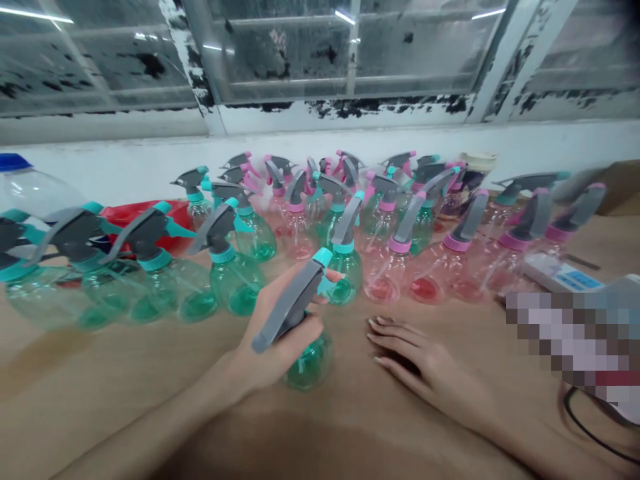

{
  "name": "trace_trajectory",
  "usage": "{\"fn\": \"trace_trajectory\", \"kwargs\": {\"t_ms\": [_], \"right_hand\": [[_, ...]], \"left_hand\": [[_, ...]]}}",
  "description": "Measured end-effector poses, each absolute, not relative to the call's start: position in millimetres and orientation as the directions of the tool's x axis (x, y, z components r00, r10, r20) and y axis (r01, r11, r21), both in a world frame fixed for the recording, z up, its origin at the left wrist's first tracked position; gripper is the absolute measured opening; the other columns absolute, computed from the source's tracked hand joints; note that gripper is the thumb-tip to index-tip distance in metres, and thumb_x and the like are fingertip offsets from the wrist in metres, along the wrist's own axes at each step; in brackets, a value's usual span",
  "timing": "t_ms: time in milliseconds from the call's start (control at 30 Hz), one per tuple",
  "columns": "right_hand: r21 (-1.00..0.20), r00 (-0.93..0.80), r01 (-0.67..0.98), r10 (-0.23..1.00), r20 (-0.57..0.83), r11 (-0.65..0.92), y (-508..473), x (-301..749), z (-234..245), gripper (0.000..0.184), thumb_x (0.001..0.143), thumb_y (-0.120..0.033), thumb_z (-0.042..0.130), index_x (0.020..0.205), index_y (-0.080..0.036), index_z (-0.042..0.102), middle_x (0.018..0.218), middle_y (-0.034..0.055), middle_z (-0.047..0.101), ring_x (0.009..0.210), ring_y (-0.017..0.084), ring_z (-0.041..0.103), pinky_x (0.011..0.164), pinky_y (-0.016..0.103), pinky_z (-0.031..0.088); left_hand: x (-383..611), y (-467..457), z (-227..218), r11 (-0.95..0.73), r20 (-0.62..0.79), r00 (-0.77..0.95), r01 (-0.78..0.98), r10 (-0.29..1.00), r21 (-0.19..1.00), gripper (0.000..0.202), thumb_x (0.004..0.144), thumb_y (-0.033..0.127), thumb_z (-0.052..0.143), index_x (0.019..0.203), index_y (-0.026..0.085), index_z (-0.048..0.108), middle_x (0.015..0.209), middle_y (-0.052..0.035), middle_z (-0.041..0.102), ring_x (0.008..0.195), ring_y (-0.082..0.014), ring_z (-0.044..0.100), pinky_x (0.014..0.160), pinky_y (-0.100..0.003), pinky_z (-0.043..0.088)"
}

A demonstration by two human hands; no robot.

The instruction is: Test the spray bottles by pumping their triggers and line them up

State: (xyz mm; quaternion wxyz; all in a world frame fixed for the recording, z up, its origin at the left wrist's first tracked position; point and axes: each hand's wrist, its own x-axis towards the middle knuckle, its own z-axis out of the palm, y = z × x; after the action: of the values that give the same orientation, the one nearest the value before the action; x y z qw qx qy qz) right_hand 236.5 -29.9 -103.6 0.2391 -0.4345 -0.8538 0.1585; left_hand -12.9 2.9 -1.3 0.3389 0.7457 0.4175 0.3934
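Note:
My left hand (pixel 280 320) is wrapped round the neck of a green spray bottle (pixel 311 363) with a grey and turquoise trigger head. The bottle is upright near the front middle of the table; whether its base touches the wood I cannot tell. To its right, my right hand (pixel 417 357) rests palm down on the table with fingers stretched out, holding nothing. Just behind the hands stand a green spray bottle (pixel 345 277) and a pink spray bottle (pixel 384 277), the first of several pink ones reaching right.
Several green spray bottles (pixel 240 290) line the left side, with more green and pink ones crowded behind. A red bag or tray (pixel 135 217) lies at the back left. On the right are a white box (pixel 560 272) and a black cable (pixel 595 437). A window wall (pixel 340 53) closes the back.

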Motion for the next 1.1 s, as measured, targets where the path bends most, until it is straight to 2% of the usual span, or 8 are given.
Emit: {"fn": "trace_trajectory", "kwargs": {"t_ms": [167, 367, 467, 567, 767, 967, 1100], "right_hand": [[-0.495, -0.485, 0.674, 0.834, 0.262, 0.548, -31.2, 237.9, -107.3, 0.033, 0.096, -0.031, 0.051, 0.127, -0.025, 0.061, 0.136, 0.0063, 0.06, 0.129, 0.024, 0.052, 0.107, 0.049, 0.045], [-0.461, -0.503, 0.671, 0.813, 0.292, 0.581, -29.5, 240.9, -115.6, 0.034, 0.096, -0.03, 0.051, 0.128, -0.024, 0.061, 0.136, 0.0062, 0.06, 0.129, 0.024, 0.052, 0.107, 0.047, 0.046], [-0.456, -0.508, 0.666, 0.807, 0.301, 0.59, -29.0, 242.1, -116.8, 0.034, 0.096, -0.029, 0.051, 0.127, -0.024, 0.061, 0.136, 0.0057, 0.06, 0.128, 0.023, 0.052, 0.107, 0.046, 0.046], [-0.441, -0.512, 0.675, 0.806, 0.298, 0.591, -29.1, 242.4, -116.9, 0.033, 0.096, -0.03, 0.05, 0.127, -0.023, 0.061, 0.136, 0.0058, 0.059, 0.129, 0.023, 0.052, 0.106, 0.046, 0.046], [-0.45, -0.504, 0.674, 0.81, 0.299, 0.586, -29.3, 242.5, -117.7, 0.033, 0.096, -0.03, 0.051, 0.127, -0.023, 0.061, 0.136, 0.0063, 0.06, 0.128, 0.024, 0.052, 0.106, 0.047, 0.046], [-0.458, -0.509, 0.667, 0.809, 0.294, 0.587, -29.5, 242.8, -115.4, 0.034, 0.096, -0.03, 0.05, 0.127, -0.023, 0.061, 0.136, 0.0067, 0.059, 0.129, 0.024, 0.052, 0.107, 0.047, 0.045], [-0.44, -0.523, 0.675, 0.805, 0.281, 0.592, -29.9, 243.5, -113.6, 0.035, 0.097, -0.03, 0.049, 0.128, -0.021, 0.061, 0.137, 0.0072, 0.058, 0.129, 0.023, 0.051, 0.107, 0.047, 0.045]], "left_hand": [[-13.1, -0.1, -3.5, -0.38, 0.264, 0.34, 0.342, 0.903, 0.859, 0.043, 0.074, 0.021, 0.052, 0.115, 0.028, 0.061, 0.072, 0.002, 0.057, 0.071, -0.0191, 0.06, 0.068, -0.031, 0.05], [-13.3, 3.8, 1.7, -0.45, 0.324, 0.371, 0.33, 0.87, 0.83, 0.031, 0.069, 0.019, 0.054, 0.098, 0.023, 0.065, 0.08, -0.0004, 0.06, 0.07, -0.0176, 0.055, 0.068, -0.031, 0.048], [-14.7, 6.2, 0.3, -0.465, 0.34, 0.392, 0.291, 0.855, 0.836, 0.027, 0.069, 0.018, 0.053, 0.094, 0.022, 0.063, 0.071, 0.0026, 0.054, 0.059, -0.0139, 0.047, 0.062, -0.029, 0.044], [-14.8, 6.2, -0.3, -0.427, 0.297, 0.4, 0.289, 0.867, 0.857, 0.023, 0.069, 0.019, 0.051, 0.09, 0.022, 0.059, 0.061, 0.0051, 0.046, 0.052, -0.0125, 0.04, 0.053, -0.027, 0.037], [-13.0, 4.5, 2.5, -0.44, 0.312, 0.39, 0.301, 0.866, 0.846, 0.017, 0.068, 0.02, 0.05, 0.084, 0.022, 0.056, 0.059, 0.0053, 0.044, 0.052, -0.0133, 0.041, 0.053, -0.028, 0.035], [-11.2, 4.5, -0.2, -0.486, 0.378, 0.352, 0.303, 0.856, 0.819, 0.037, 0.067, 0.016, 0.051, 0.101, 0.021, 0.065, 0.068, 0.0031, 0.055, 0.055, -0.0141, 0.048, 0.065, -0.032, 0.046], [-10.6, 3.7, -0.7, -0.487, 0.383, 0.352, 0.28, 0.854, 0.827, 0.036, 0.071, 0.017, 0.053, 0.105, 0.02, 0.066, 0.082, -0.0013, 0.062, 0.071, -0.0181, 0.06, 0.073, -0.033, 0.049]]}}
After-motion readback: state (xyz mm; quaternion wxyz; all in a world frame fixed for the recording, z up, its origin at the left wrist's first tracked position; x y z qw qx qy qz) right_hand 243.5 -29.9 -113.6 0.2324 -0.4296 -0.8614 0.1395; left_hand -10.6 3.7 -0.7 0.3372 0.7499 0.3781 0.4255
